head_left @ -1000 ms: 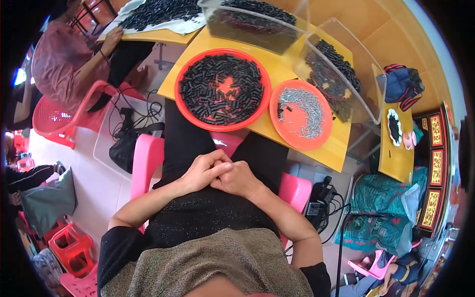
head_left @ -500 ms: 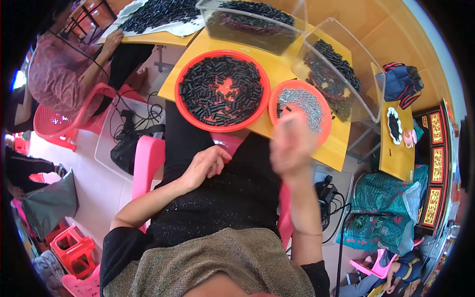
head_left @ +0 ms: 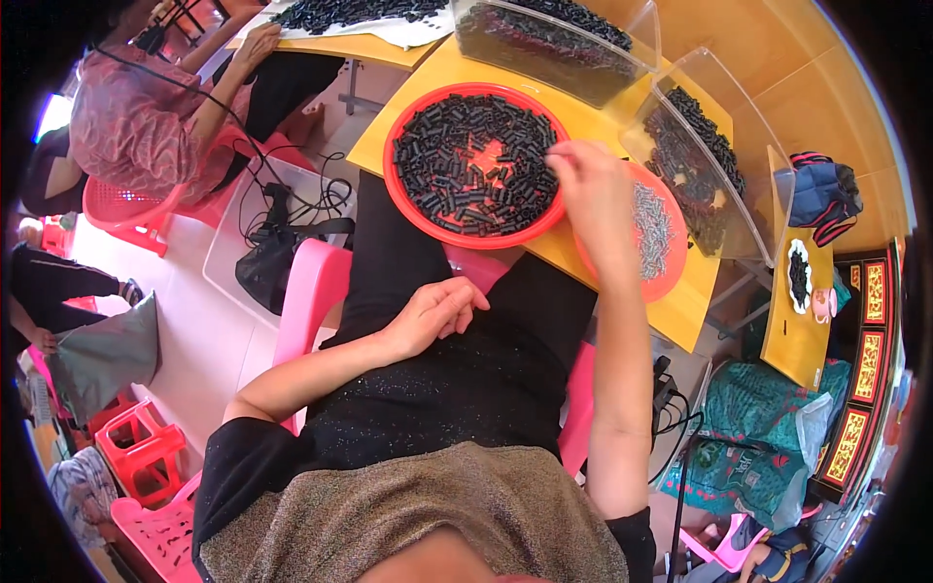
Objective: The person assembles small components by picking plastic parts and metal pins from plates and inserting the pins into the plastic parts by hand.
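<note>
A red basin (head_left: 476, 240) full of short black ribbed cylinders (head_left: 442, 199) stands on the yellow table in front of me. At its right rim is my right hand (head_left: 593, 189), thumb and fingertips pinched together over the black pieces. Whatever is between those fingertips is too small to make out. Partly behind that hand and wrist, an orange dish (head_left: 669, 284) holds many small silver metal pieces (head_left: 653, 228). My left hand (head_left: 434, 316) rests over my lap, fingers loosely curled inward, its palm hidden.
Two clear plastic bins (head_left: 559, 60) with black pieces stand behind the basin and dish. At far left a person (head_left: 146, 126) sits by another table, a hand near a white cloth (head_left: 413, 31) heaped with black pieces. Cables (head_left: 292, 194) lie in a tray on the floor.
My right hand has moved from above the orange dish to the right rim of the red basin. The whole view has shifted, so the table sits farther right. My left hand stays over my lap.
</note>
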The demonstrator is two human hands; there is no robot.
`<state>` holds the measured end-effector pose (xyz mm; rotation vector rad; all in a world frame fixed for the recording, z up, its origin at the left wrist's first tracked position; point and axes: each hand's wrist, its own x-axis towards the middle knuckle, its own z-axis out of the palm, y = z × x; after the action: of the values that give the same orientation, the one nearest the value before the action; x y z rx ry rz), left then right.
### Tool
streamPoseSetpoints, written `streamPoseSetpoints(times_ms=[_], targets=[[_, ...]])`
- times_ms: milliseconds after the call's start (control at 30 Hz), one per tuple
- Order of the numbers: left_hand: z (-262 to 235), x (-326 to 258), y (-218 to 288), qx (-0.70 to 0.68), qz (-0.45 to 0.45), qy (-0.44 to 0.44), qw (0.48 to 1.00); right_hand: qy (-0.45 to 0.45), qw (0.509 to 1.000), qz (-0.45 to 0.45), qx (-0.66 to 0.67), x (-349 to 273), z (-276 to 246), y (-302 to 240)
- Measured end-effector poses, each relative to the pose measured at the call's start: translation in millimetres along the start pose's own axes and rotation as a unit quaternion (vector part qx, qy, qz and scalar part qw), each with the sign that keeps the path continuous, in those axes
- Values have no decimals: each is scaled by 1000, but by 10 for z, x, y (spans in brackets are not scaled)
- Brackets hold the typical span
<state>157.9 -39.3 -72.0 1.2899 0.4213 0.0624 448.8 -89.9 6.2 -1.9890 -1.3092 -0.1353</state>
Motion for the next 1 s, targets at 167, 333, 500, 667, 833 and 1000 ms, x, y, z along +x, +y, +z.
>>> streamPoseSetpoints(times_ms=[167,333,500,667,833,1000], targets=[[9,-18,109,12,-8,4,1000,-77,996,1,-51,260,513,36],[-20,-15,102,28,-21,12,999,-164,978,-25,-123,329,715,39],[-68,6,155,55,-4,26,998,-168,978,-17,-124,282,718,51],[-224,122,439,26,45,140,989,-73,994,-25,78,44,348,-220],[-87,392,614,-109,125,161,973,-21,986,-47,160,-452,148,-771],[242,596,645,-209,98,117,966,29,991,-42,124,-752,15,-725]])
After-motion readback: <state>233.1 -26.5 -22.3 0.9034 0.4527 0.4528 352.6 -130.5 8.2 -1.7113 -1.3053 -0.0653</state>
